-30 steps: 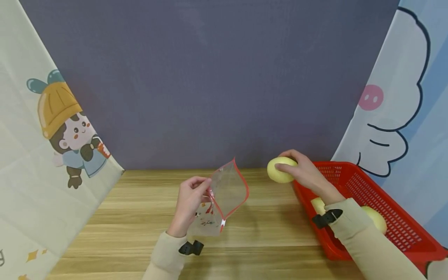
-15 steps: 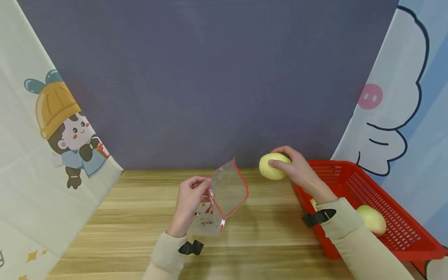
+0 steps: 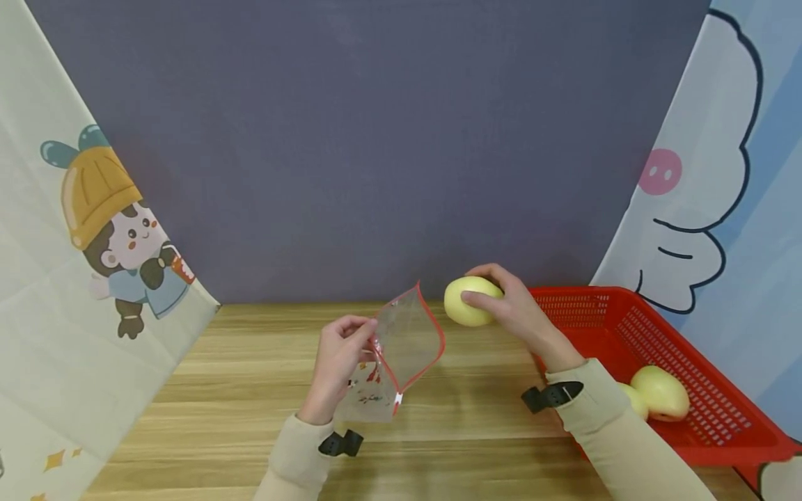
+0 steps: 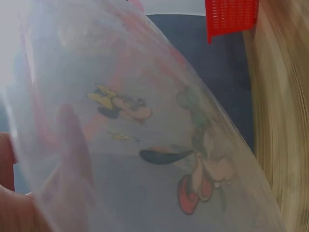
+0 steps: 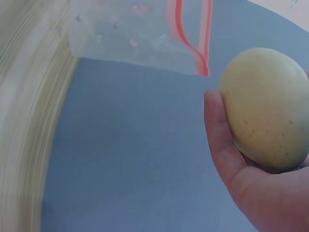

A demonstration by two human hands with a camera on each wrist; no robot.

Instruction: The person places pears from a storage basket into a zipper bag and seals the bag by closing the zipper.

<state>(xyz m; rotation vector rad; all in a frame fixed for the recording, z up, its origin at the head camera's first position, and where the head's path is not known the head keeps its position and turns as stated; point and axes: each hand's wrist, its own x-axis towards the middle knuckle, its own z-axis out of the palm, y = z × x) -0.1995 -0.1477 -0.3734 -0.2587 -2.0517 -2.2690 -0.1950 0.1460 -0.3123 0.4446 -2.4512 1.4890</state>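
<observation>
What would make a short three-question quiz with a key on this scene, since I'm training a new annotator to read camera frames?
1. Multiple choice: The left hand holds a clear bag. How is its mouth?
A) Zipped shut
B) Open
C) Rolled up tight

2. True or false: The pale yellow fruit held by the right hand is outside the clear bag.

3. Fill in the blank: More fruit lies in the red, slotted ____ on the person's right.

Key:
1. B
2. True
3. basket
</observation>
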